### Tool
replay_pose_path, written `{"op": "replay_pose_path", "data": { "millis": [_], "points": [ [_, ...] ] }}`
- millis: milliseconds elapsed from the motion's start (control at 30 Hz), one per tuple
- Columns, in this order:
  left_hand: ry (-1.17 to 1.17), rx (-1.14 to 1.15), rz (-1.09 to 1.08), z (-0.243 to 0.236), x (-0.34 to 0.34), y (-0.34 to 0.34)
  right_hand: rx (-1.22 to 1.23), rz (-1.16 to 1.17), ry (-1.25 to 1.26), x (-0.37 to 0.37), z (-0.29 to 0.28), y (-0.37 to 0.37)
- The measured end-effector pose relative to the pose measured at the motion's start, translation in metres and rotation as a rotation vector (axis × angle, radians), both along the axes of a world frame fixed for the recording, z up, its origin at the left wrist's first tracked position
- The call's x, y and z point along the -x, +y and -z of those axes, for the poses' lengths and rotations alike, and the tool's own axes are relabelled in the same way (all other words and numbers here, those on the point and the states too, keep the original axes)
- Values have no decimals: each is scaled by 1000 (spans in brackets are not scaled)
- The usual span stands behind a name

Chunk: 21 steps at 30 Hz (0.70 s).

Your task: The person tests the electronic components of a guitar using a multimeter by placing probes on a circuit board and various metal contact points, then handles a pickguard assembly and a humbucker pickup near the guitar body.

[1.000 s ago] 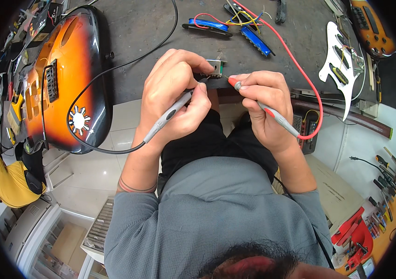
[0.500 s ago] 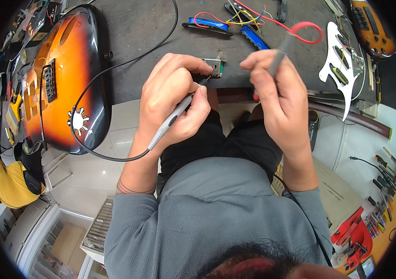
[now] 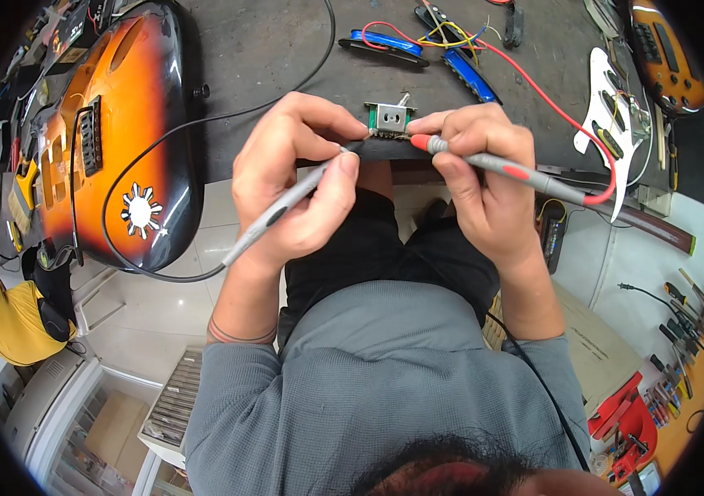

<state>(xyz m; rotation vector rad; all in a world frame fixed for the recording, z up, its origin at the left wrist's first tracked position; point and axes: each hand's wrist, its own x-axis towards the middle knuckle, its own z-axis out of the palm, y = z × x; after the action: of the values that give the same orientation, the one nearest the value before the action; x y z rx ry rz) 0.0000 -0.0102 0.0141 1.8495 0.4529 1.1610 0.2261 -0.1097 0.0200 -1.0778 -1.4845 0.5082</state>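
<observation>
A small pickup selector switch, with a metal frame, green board and row of lugs, lies at the bench's near edge. My left hand pinches a grey test probe with a black cable, its dark tip close to the lugs. Fingers of that hand rest by the switch's left end. From the right, my right hand grips a grey test probe with a red collar and red lead. Its tip points at the switch's right-hand lugs; contact cannot be made out. That hand's index finger is at the switch's right end.
A sunburst guitar body occupies the left of the dark bench. Blue-wrapped pickups with loose wires lie beyond the switch. A white pickguard and another guitar body are at right. A person in yellow is at far left.
My right hand has turned its probe down and brought the red end to the switch's right side. The left hand has shifted slightly left, and the switch now shows between both hands.
</observation>
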Motion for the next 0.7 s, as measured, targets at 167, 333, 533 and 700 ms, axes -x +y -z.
{"op": "replay_pose_path", "data": {
  "millis": [167, 333, 533, 700],
  "points": [
    [-38, 33, -112, 5, -7, -4, 12, -1, -181, 4, 0, -4],
    [-18, 1, -113, 4, -8, -2, 7, 33, -170, 7, 2, -4],
    [-16, 17, -111, 3, -8, -1, 37, 41, -275, 6, -3, -4],
    [-17, 21, -111, 3, -9, -1, 11, 53, -259, 8, 0, -3]
  ]
}}
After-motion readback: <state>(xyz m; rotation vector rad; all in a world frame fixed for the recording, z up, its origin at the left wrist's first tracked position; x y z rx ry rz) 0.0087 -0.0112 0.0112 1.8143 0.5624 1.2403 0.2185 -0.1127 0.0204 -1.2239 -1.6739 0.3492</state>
